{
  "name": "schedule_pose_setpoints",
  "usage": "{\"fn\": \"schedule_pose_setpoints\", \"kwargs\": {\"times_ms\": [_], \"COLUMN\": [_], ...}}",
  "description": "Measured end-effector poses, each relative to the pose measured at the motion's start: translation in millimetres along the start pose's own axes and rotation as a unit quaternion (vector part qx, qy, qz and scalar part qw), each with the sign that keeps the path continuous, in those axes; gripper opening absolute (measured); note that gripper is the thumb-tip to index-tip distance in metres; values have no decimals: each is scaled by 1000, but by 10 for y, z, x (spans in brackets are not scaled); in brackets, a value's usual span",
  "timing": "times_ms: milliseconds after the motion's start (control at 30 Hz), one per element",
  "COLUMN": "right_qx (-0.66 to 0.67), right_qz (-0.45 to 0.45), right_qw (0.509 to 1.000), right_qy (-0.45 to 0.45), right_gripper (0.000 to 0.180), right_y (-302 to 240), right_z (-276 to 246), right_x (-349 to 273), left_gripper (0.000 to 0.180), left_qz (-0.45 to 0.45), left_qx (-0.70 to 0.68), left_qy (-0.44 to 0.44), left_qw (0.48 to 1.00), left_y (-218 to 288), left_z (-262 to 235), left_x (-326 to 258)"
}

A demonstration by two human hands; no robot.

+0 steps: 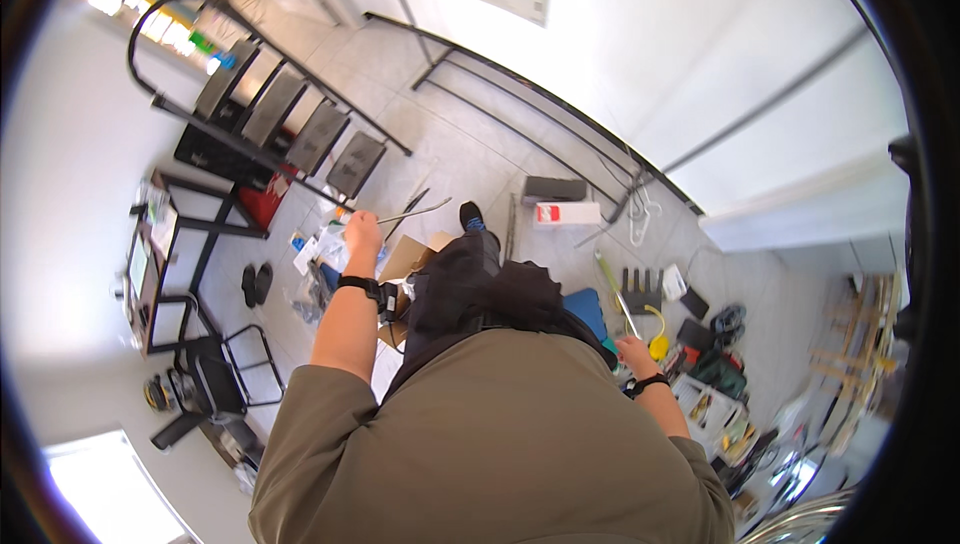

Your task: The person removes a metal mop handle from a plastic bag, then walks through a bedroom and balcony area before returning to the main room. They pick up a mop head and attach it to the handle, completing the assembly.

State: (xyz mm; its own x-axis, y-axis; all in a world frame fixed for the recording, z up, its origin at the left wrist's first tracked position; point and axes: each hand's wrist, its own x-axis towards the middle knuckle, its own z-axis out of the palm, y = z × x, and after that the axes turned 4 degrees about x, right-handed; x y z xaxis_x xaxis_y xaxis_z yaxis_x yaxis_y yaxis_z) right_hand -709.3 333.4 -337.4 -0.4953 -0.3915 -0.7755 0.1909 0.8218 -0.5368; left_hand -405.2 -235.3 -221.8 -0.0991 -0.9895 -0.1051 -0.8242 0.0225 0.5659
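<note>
I look straight down over my olive-green shirt at a tiled floor. My left hand (362,234) is raised and shut on a thin metal rod (415,212) that points to the right. My right hand (634,354) is low at my right side and grips the end of a long thin rod (616,296) that runs up and left. Each wrist has a black band. My black trousers and one dark shoe (470,215) show between the hands.
A black metal stair frame (285,109) stands upper left and long black rails (530,94) lie along the wall. A red-and-white box (566,213), cardboard (405,256), a white cord (642,214) and tool cases (715,409) litter the floor. A black chair (215,384) stands lower left.
</note>
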Motion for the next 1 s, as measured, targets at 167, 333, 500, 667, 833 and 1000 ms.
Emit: {"fn": "schedule_pose_setpoints", "kwargs": {"times_ms": [167, 333, 500, 667, 833, 1000], "right_qx": [-1, 47, -42, -30, -108, -184], "right_qz": [-22, -18, -24, -132, -209, -268], "right_qw": [999, 999, 999, 987, 955, 907], "right_qy": [28, -5, -20, -81, -178, -267], "right_gripper": [24, 24, 24, 24, 24, 27], "right_y": [-1031, -2414, -4142, -6029, -7620, -9061], "right_z": [-254, -278, 71, 629, 1100, 1656], "right_x": [567, 1190, 1817, 2216, 2557, 3131], "left_gripper": [29, 28, 26, 23, 23, 23], "left_qz": [-73, -102, -116, -80, -103, -121], "left_qx": [-104, -196, -199, -220, -240, -242], "left_qy": [54, -2, -39, -52, -51, -45], "left_qw": [990, 975, 972, 971, 964, 962], "left_y": [24, 295, 667, 1045, 1204, 1410], "left_z": [83, 264, 361, 63, -164, -387], "left_x": [527, 1575, 2670, 3607, 4290, 4979]}}
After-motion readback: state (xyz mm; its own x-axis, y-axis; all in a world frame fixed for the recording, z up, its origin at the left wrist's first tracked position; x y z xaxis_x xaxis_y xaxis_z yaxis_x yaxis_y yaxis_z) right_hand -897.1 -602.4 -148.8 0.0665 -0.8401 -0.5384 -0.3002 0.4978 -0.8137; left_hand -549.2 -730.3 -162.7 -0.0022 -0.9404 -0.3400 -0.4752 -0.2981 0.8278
